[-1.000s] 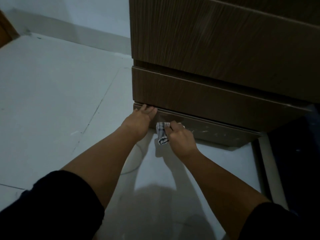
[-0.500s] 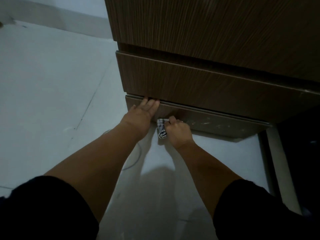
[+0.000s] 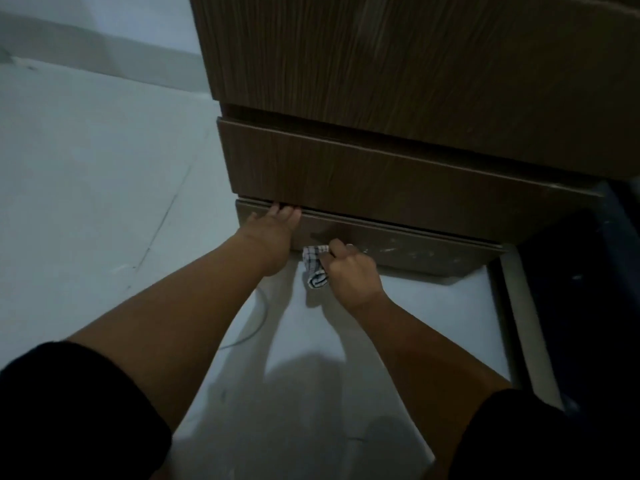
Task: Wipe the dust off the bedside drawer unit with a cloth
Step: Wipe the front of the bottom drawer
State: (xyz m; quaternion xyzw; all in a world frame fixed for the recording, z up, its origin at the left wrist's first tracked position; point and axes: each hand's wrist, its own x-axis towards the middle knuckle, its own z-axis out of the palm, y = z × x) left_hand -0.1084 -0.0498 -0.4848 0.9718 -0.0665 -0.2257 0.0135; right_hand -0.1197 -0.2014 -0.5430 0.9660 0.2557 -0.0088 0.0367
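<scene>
The brown wood-grain bedside drawer unit (image 3: 398,174) stands on the floor, its two drawer fronts facing me. Its low base panel (image 3: 415,249) carries pale dust specks toward the right. My left hand (image 3: 270,233) lies flat on the base panel's left end, its fingertips tucked into the gap under the lower drawer. My right hand (image 3: 349,271) is closed around a bunched white checked cloth (image 3: 315,266), which it presses against the base panel near the floor.
Pale tiled floor (image 3: 104,202) spreads to the left and below. A thin cable (image 3: 258,320) curves across the floor between my forearms. A dark piece of furniture (image 3: 595,289) stands right of the unit, with a pale strip beside it.
My view shifted slightly. The right hand with the cloth moved a little along the base panel. The left hand stayed at the gap under the lower drawer.
</scene>
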